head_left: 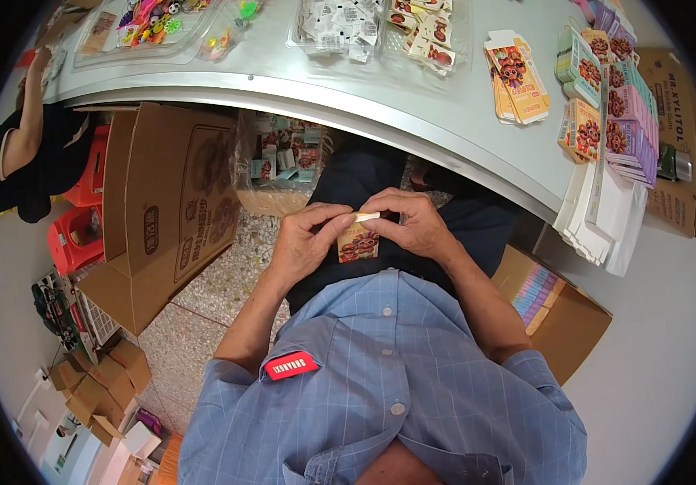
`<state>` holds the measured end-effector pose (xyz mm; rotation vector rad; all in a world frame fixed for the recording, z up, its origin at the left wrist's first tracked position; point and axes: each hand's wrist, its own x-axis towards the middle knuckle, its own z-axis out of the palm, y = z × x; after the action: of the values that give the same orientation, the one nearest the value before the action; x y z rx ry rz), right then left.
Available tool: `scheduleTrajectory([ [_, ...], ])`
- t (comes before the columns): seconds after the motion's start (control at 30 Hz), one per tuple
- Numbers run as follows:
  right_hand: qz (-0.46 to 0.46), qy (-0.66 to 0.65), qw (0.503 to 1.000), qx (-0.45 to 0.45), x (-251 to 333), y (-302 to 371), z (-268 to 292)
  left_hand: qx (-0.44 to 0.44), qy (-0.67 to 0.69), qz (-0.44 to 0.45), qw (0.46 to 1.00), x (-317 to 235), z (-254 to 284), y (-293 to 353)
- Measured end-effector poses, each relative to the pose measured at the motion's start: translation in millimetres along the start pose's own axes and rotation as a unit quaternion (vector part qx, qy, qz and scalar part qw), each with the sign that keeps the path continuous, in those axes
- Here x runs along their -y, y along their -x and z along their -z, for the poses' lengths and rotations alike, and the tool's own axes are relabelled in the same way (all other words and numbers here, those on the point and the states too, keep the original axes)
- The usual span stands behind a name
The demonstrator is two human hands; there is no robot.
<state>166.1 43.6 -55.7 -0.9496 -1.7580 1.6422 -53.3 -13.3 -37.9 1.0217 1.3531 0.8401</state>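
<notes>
Over my lap I hold a small yellow carton (358,245) with colourful cartoon figures on its front. Its pale top end is pinched between the fingertips of my left hand (303,242) and my right hand (418,228). Both thumbs press near the top edge, and the printed front hangs below them. The fingers partly cover the flap, so I cannot tell whether it is fully closed. On the table above, a small stack of flat yellow cartons (522,81) lies to the right.
Clear trays of white sachets (336,32), picture packets (429,36) and small toys (158,28) line the table. Stacked colourful cartons (627,121) stand at its right end. A large cardboard box (178,194) is at left, another box (582,323) at right. A person's arm (29,121) shows far left.
</notes>
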Motion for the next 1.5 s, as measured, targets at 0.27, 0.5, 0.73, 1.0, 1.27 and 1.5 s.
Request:
scheduleTrajectory([
  [0.27,-0.149,-0.205,0.967,-0.001,-2.1,-1.6,-2.5,0.013,0.016,0.017,1.0,-1.1,3.8,0.9],
  [0.5,-0.128,-0.171,0.977,0.007,-9.9,-0.8,-2.3,0.026,-0.005,-0.001,1.0,-3.0,4.9,0.8],
  [0.73,-0.087,-0.161,0.983,0.004,-19.7,3.0,0.0,0.066,-0.034,-0.046,0.996,2.3,9.7,-0.4],
  [1.0,-0.024,-0.099,0.995,0.019,-15.3,6.7,-0.3,0.079,-0.015,-0.036,0.996,10.6,11.3,1.1],
  [1.27,0.016,-0.05,0.999,0.003,-18.9,11.2,-1.0,0.061,-0.108,-0.129,0.984,6.4,3.9,3.8],
  [1.5,-0.086,-0.118,0.981,-0.129,-6.6,24.4,-23.1,-0.107,0.064,-0.032,0.992,5.6,-5.6,-0.1],
])
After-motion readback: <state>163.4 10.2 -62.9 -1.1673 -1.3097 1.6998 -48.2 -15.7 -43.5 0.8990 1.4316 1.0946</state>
